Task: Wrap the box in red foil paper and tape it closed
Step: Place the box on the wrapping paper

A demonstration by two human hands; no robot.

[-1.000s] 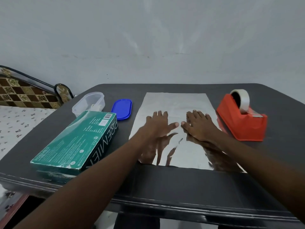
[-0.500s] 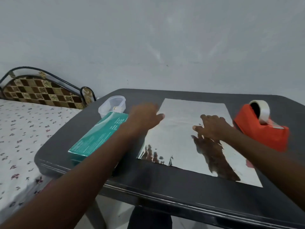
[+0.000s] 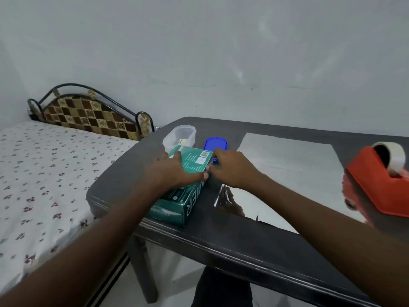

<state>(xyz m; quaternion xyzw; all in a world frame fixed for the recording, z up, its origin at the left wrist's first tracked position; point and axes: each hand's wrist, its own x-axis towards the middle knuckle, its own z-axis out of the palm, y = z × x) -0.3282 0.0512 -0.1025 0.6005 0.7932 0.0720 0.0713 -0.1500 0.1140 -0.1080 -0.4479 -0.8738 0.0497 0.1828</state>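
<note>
A green box [image 3: 193, 161] lies at the left end of the dark table [image 3: 243, 237]. My left hand [image 3: 174, 171] lies across its top, fingers toward the left edge and thumb at the right edge. Against the box's right side my right hand [image 3: 232, 168] has its fingers curled, its thumb meeting the left thumb. The foil sheet [image 3: 287, 165] lies flat to the right, its silver side up, touched by neither hand. An orange-red tape dispenser [image 3: 380, 189] with a roll of tape stands at the sheet's right edge.
Behind the box stand a clear plastic container [image 3: 179, 138] and its blue lid [image 3: 215, 144]. A bed [image 3: 44, 173] with a patterned sheet and a checkered headboard adjoins the table's left side. The box sits close to the table's front left corner.
Both hands have left the foil sheet and moved left onto the green box. The view has swung left, bringing the bed into sight.
</note>
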